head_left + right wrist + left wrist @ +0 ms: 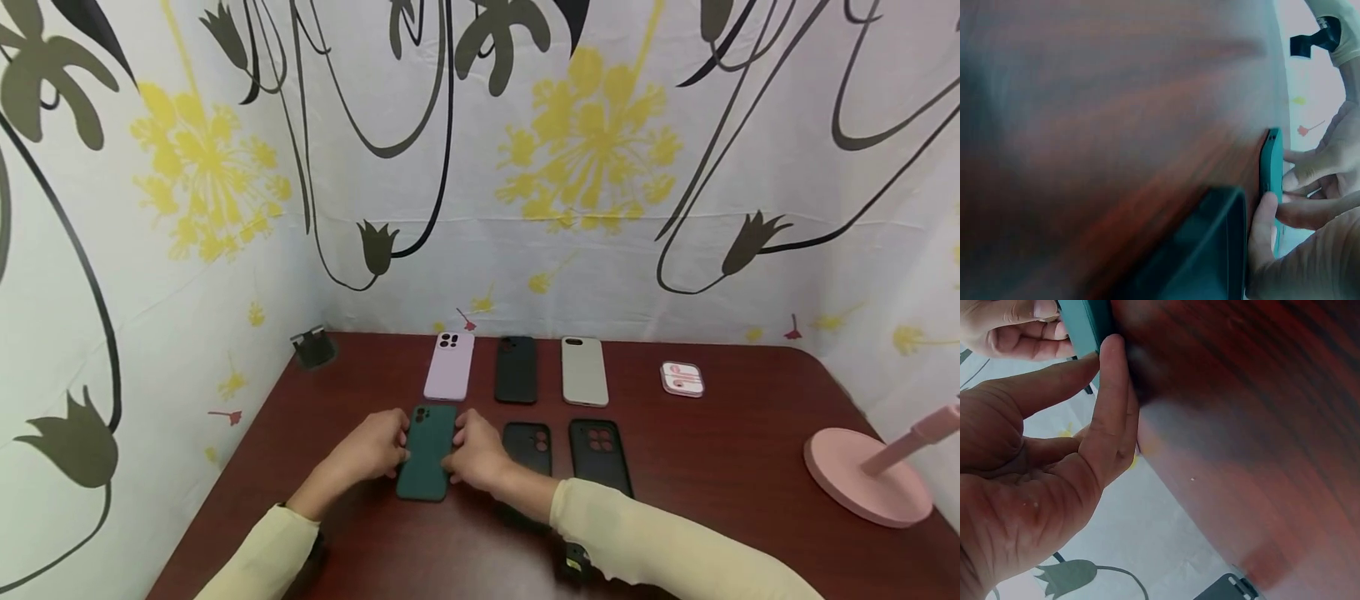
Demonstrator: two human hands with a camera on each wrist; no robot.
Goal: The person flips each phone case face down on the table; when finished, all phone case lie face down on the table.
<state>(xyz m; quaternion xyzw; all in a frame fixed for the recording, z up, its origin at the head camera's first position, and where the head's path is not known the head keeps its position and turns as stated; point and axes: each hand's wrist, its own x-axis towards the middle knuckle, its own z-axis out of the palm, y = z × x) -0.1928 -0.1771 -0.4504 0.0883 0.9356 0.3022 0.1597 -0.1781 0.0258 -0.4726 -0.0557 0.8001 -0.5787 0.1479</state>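
Head view: left hand and right hand fingers pinch the green case; shoving it toward the desk's back edge could bump the lilac case.

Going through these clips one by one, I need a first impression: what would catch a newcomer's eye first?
Likely the big yellow flowers printed on the white backdrop behind the table. Next, the green phone case held on it between the left hand and right hand. Then the pink stand toward the table's right end.
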